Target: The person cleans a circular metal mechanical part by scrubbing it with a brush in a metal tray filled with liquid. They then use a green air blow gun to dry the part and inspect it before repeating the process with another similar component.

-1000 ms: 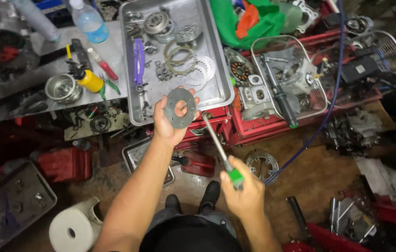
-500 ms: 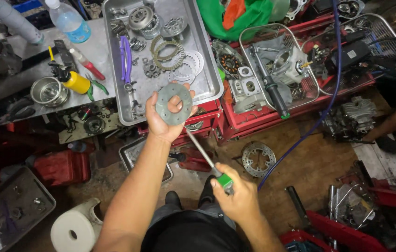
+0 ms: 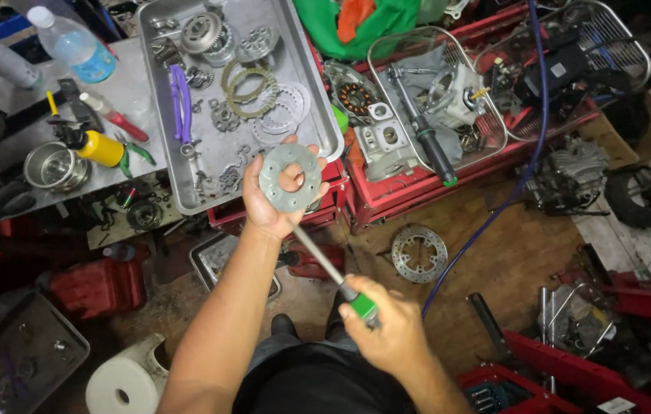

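**Round plate in the left hand, long driver in the right, above the parts tray**

Left hand [image 3: 268, 201] raised at chest height, fingers [image 3: 258, 167] wrapped around the rim of a grey round metal plate [image 3: 290, 179] with a centre hole and a ring of smaller holes. Plate sits upright-ish against the palm, face toward the camera, just over the near edge of the metal parts tray [image 3: 163, 126].

Right hand [image 3: 390, 331] lower, closed tight around the green handle of a long screwdriver [image 3: 333, 274]. Shaft slants up toward the left hand; tip hidden behind the plate, so contact cannot be confirmed.

Tray holds friction rings [image 3: 251, 86], thin steel discs, gears, a purple-handled tool [image 3: 180, 100]. Red crates to the right hold engine parts. Brake disc [image 3: 419, 254] on the wooden floor, paper roll [image 3: 124, 386] lower left. Water bottle [image 3: 74, 42] and yellow can [image 3: 101, 147] on the desk [image 3: 130, 84].

Risk, judged: grip is on the rim only. A push from the shaft could twist the plate free, dropping it onto the tray or floor. A slipping tip would run into the palm.
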